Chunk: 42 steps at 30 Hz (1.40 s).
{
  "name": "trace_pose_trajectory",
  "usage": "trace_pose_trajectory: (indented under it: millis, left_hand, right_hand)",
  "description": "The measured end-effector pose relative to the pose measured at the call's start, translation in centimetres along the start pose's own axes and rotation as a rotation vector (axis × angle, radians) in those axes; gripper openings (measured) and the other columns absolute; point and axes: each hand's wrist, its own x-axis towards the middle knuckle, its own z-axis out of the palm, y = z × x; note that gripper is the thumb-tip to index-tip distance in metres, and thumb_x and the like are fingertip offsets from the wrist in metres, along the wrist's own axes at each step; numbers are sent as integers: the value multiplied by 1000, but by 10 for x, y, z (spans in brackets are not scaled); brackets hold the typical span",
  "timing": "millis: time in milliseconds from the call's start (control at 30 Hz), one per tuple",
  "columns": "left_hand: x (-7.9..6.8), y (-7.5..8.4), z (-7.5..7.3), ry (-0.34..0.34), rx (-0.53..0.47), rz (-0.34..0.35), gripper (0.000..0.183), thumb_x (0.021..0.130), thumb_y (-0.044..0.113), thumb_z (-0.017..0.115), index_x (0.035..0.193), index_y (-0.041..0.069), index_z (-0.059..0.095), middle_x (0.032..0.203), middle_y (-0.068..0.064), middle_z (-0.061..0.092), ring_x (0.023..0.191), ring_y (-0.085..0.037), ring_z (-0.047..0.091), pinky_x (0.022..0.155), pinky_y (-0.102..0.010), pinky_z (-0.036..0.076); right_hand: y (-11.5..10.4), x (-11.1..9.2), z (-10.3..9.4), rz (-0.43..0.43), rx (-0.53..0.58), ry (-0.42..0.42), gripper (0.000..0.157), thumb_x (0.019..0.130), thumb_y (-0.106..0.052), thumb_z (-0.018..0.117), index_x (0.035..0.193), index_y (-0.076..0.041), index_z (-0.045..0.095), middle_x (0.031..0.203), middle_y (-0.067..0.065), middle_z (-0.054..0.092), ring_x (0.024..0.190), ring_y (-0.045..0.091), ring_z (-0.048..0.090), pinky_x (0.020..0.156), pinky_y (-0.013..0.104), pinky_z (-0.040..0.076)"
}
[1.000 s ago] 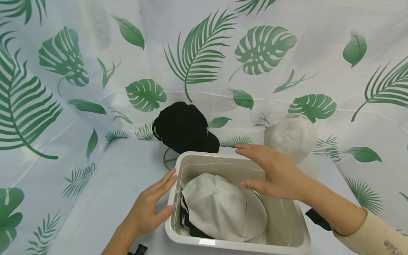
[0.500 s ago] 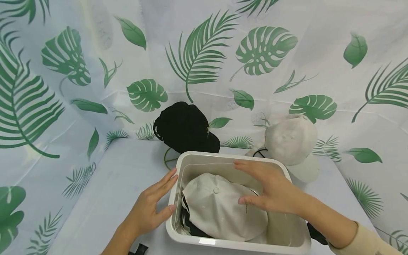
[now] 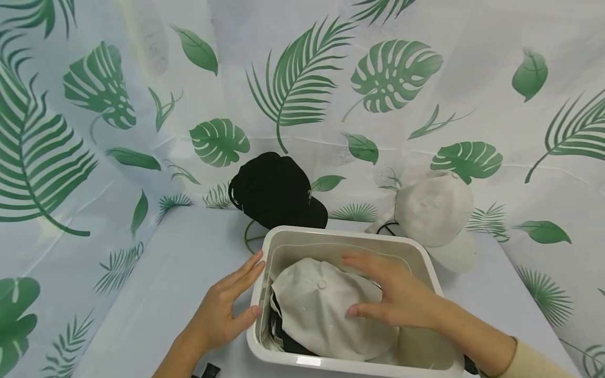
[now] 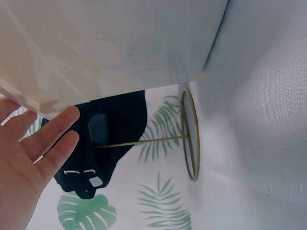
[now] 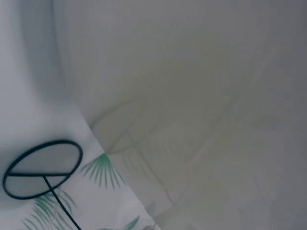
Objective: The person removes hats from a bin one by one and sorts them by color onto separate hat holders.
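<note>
An off-white plastic bin [image 3: 340,234] stands on the table, holding an off-white baseball cap [image 3: 316,315] laid over darker items at its left side. My left hand [image 3: 219,312] touches the bin's left rim with fingers extended. In the left wrist view, the fingers [image 4: 55,132] lie near the bin's edge, beside its wall [image 4: 110,48]. My right hand [image 3: 402,294] reaches inside the bin over the cap's brim side, thumb and fingers spread apart and partly covering the brim. The right wrist view shows the bin's outer wall [image 5: 201,86]; the hand is hidden there.
Behind the bin, a black cap [image 3: 274,189] hangs on a gold wire stand [image 4: 189,139]. To the back right, another off-white cap [image 3: 435,210] sits on a black wire stand [image 5: 43,175]. A leaf-print curtain [image 3: 302,79] rises behind the table [image 3: 156,273].
My right hand has come down and toward me, from above the bin's far rim to inside it over the cap. The left hand stays at the left rim.
</note>
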Motion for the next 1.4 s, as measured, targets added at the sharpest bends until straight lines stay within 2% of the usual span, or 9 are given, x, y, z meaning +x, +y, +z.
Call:
trace_pose_trajectory:
  millis: [200,367,667,1000,1233,1400]
  left_hand:
    - [1,1,0,2,-6,3,66,82,23,57,144,6,40,151,-12,32,132,-26,40,107,-25,32]
    - [1,1,-1,0,10,5,66,83,24,57,143,5,40,151,-12,33,132,-26,40,107,-25,32]
    - [0,2,-1,8,13,12,65,83,25,57,143,5,40,150,-13,34,131,-26,42,107,-23,32]
    - [0,2,0,10,6,15,65,83,24,57,143,5,41,150,-14,34,131,-26,42,107,-23,32]
    - [-1,2,0,10,9,10,66,81,22,58,142,4,41,150,-13,33,131,-26,42,107,-23,32]
    - [0,2,0,9,10,7,66,82,23,58,143,5,40,150,-13,33,131,-26,42,107,-24,32]
  right_hand:
    - [-1,-3,6,38,19,9,76,73,-56,72,136,-20,49,134,-9,51,121,14,50,99,30,41]
    - [-3,-4,11,21,50,12,67,75,-51,73,132,-21,53,128,-13,54,115,10,54,96,25,42]
    - [1,-5,16,44,105,-22,47,82,-36,72,125,-23,58,119,-15,59,107,7,58,88,28,49]
    - [3,-5,21,68,231,-22,35,84,-20,71,118,-18,63,102,-14,65,88,3,63,73,28,53]
    - [0,-4,22,133,308,-40,21,84,-16,70,104,-22,66,94,-13,66,80,2,63,60,18,52]
    - [2,-3,23,77,293,25,25,81,-7,71,102,-21,67,93,-13,66,80,2,63,65,17,52]
